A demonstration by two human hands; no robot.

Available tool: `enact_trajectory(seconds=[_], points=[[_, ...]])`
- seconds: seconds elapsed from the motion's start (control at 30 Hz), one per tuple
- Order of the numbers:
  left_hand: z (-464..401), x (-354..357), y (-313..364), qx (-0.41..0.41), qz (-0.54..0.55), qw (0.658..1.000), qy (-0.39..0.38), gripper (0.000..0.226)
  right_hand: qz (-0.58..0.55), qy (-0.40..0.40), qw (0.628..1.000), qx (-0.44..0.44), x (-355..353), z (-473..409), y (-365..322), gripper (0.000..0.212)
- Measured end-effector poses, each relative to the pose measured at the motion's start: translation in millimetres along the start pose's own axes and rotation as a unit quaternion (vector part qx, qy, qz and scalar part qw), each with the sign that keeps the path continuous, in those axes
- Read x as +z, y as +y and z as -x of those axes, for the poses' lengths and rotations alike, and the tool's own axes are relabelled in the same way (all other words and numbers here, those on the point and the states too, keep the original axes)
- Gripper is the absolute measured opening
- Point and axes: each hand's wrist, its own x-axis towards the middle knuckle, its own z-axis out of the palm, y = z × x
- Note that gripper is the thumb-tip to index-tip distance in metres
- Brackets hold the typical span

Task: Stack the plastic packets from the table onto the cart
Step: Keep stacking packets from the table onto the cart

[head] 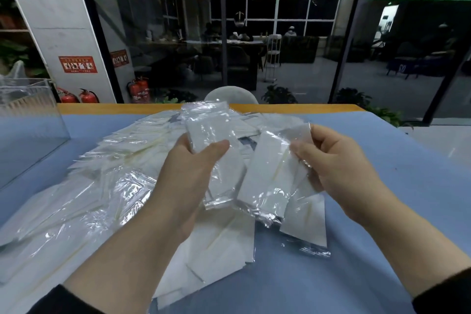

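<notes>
A wide heap of clear plastic packets (107, 181) with white contents covers the blue table (382, 211). My left hand (188, 176) holds one packet (211, 135) upright above the heap, thumb across its front. My right hand (339, 166) grips a small bunch of packets (270, 181) by their right edge, and they hang tilted down to the left. Both hands are raised above the table, close together. No cart is in view.
A clear acrylic box (28, 120) stands on the table at the far left. The table's wooden far edge (293, 107) runs in front of a glass wall. A round chair back (230, 94) shows behind it. Red fire extinguishers (88, 96) stand by the pillar.
</notes>
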Motion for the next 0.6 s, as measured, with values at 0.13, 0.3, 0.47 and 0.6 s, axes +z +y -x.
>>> enact_trajectory(seconds=[0.13, 0.3, 0.47, 0.6], points=[[10, 13, -6, -0.037, 0.0, 0.997, -0.075, 0.027, 0.017, 0.024, 0.999, -0.037, 13, 5, -5, 0.006], [22, 28, -7, -0.054, 0.052, 0.992, -0.104, 0.043, -0.003, 0.047, 0.998, -0.047, 22, 8, -7, 0.009], [19, 28, -12, -0.058, 0.089, 0.992, -0.06, 0.034, -0.073, 0.02, 0.996, -0.037, 23, 13, -10, 0.02], [17, 24, -9, -0.051, 0.114, 0.992, -0.024, 0.03, -0.104, 0.11, 0.987, -0.045, 15, 9, -11, 0.017]])
